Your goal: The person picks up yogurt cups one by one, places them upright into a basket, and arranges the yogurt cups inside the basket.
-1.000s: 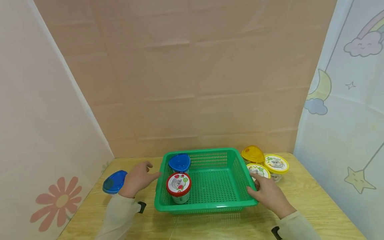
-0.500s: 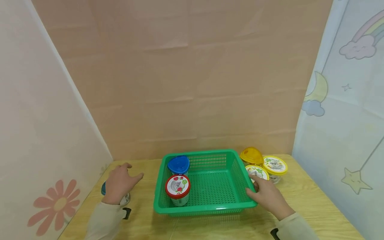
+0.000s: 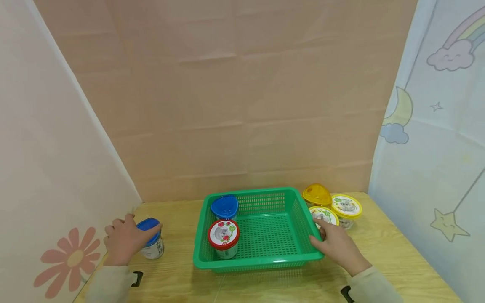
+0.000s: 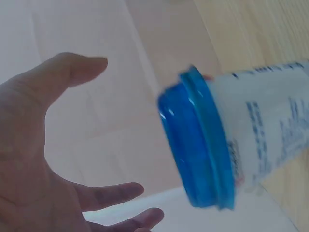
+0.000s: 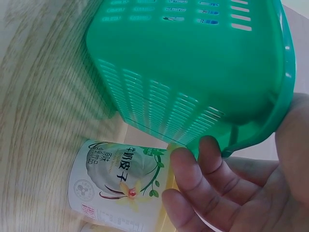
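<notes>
Left forearm [image 3: 107,284]: one, pale-sleeved, rising from the lower edge of the head view, angled forward. Left hand [image 3: 124,240]: one, holding nothing; thumb [image 4: 82,70] extended inward, fingers [image 4: 108,195] loosely bent, a wide gap between thumb and fingertips; palm partly seen in the left wrist view. Right forearm [image 3: 373,286]: one, pale-sleeved, slanting forward and inward. Right hand [image 3: 337,244]: one, in gripping pose, back upward in the head view; fingers [image 5: 188,171] curled, thumb set apart from them, pointing inward. Hands: well apart.
</notes>
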{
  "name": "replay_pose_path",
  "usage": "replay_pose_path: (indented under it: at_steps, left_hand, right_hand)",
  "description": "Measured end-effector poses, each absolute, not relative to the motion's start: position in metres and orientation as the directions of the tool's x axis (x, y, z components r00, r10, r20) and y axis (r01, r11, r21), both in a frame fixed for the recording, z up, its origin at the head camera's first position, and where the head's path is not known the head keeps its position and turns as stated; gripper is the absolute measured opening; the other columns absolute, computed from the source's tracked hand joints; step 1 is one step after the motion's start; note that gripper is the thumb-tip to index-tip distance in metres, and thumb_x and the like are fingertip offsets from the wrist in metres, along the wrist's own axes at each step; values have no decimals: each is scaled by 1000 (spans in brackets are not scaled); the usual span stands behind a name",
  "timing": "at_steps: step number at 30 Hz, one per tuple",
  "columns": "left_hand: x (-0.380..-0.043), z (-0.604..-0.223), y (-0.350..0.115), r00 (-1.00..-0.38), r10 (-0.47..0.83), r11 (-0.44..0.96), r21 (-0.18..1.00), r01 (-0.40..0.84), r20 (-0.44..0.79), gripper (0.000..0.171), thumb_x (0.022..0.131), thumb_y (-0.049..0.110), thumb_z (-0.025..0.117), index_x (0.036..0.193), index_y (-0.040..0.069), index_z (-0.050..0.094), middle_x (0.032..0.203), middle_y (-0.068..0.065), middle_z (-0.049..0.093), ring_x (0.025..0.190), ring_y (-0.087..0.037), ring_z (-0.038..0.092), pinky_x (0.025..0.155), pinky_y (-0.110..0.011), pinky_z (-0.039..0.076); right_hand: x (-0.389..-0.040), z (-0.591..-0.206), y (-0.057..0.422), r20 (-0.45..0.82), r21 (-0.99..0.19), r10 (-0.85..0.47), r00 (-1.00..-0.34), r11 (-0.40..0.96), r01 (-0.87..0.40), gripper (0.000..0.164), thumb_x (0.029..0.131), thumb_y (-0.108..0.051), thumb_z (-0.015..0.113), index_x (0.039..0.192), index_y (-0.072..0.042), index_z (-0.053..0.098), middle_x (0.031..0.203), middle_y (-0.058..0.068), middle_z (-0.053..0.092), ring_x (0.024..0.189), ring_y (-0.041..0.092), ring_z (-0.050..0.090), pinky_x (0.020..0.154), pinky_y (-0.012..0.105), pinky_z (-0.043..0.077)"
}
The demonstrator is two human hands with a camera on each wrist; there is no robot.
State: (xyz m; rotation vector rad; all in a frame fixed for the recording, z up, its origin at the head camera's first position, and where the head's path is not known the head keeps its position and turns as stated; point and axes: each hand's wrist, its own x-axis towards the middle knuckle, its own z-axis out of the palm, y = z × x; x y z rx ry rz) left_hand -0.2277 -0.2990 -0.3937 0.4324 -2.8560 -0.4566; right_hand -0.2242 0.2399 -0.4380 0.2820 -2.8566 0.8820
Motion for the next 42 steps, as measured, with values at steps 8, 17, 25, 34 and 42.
replay_pose_path:
  at_steps: [8,17,25,34,42]
  left_hand:
    - [-232,-402,-320,-962,-273,904,349,-247,28,121,76,81,61,132,-23,34,108,-50,36,103,-69,34,75,-72,41]
    - [-229,-416,-333,-965,-264,884,401,-241,2,113,79,72,66,133,-21,34,111,-50,36,103,-66,35,73,-69,42]
    - [-235,-421,-333,-972,-236,868,449,-212,-3,112,79,72,66,137,-18,33,114,-48,34,104,-65,34,73,-69,43]
    - [-232,-421,-331,-970,-243,846,483,-226,-28,114,81,70,66,140,-19,27,121,-48,28,108,-66,35,78,-70,43]
    - [-235,-425,-330,-969,-245,836,509,-204,14,109,80,68,69,138,-17,31,121,-44,31,106,-60,37,77,-67,43]
  right_hand:
    - [-224,-441,241,201,-544,-130,-971,809,-221,57,91,-22,70,139,3,54,60,-4,43,50,6,29,50,24,27]
    - [-226,-437,235,224,-536,-146,-964,807,-247,55,91,-22,70,138,2,55,59,-5,40,51,6,27,51,24,25]
    - [-222,-435,237,215,-539,-133,-968,810,-231,57,91,-23,70,139,3,53,63,-3,43,53,7,31,52,25,28]
    - [-223,-432,238,228,-530,-143,-963,811,-246,56,91,-22,70,138,5,54,63,-4,43,52,6,30,52,24,28]
    - [-220,-433,239,210,-541,-131,-969,810,-227,58,91,-23,70,139,5,53,64,-4,44,53,7,32,53,25,29]
